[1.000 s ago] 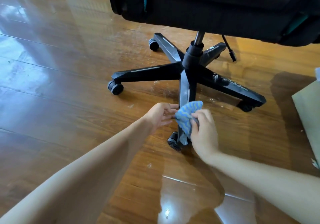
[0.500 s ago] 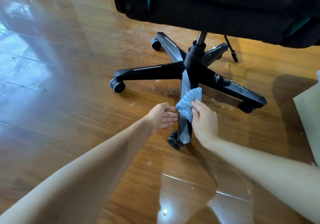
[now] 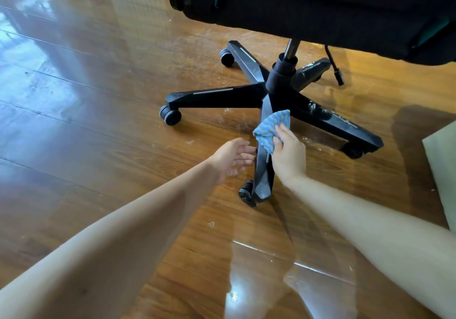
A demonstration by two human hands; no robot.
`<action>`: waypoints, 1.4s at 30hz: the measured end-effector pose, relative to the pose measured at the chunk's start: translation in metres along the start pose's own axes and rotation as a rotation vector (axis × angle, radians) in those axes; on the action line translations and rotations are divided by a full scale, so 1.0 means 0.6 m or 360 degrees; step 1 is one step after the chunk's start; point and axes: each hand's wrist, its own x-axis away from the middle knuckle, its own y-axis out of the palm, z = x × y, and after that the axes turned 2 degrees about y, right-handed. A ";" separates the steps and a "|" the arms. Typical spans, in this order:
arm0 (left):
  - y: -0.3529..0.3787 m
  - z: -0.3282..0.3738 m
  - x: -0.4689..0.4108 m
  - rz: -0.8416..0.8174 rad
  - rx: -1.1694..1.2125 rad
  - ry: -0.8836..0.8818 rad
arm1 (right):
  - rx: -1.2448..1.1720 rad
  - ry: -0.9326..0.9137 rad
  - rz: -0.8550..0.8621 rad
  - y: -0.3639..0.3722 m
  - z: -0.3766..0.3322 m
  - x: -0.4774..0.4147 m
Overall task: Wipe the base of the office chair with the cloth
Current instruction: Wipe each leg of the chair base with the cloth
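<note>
Blue wavy-striped cloth (image 3: 271, 127), gripped by the right hand (image 3: 288, 155), pressed on the black five-legged plastic chair base (image 3: 265, 155); the left hand (image 3: 232, 158) lay open, fingers touching that base.

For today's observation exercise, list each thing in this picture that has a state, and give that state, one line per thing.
cloth: bunched, pressed on the nearest base leg.
right hand: closed on the cloth.
left hand: open, fingertips at the leg's side.
nearest base leg: on its caster, on the floor.
right base leg: dusty, with white smudges.
floor: glossy, with scattered white specks.
</note>
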 end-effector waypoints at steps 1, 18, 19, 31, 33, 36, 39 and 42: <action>0.000 0.001 0.000 0.0006 0.0023 -0.0011 | 0.0023 -0.0031 0.0007 0.001 -0.001 0.014; 0.027 -0.006 -0.011 0.0363 0.0131 0.0113 | 0.0755 -0.0933 -0.0479 -0.034 0.004 -0.064; 0.028 -0.006 -0.011 0.0375 0.0141 0.0115 | 0.0780 -0.0919 -0.0481 -0.032 0.000 -0.066; 0.016 -0.004 -0.026 0.0491 0.0000 0.0133 | 0.0747 -0.1219 -0.0680 -0.034 0.014 -0.009; 0.014 -0.009 -0.026 0.0491 -0.0018 0.0130 | 0.0865 -0.1026 -0.0588 -0.021 -0.001 -0.084; 0.024 -0.010 -0.024 0.0471 -0.0001 0.0154 | 0.0919 -0.0846 -0.0494 -0.011 -0.010 -0.139; 0.043 0.012 -0.029 0.0480 -0.0063 0.0216 | 0.0959 -0.0827 -0.0574 -0.016 -0.005 -0.096; 0.056 0.037 -0.037 0.0534 -0.0154 0.0271 | 0.0961 -0.1028 -0.0870 -0.062 0.007 -0.026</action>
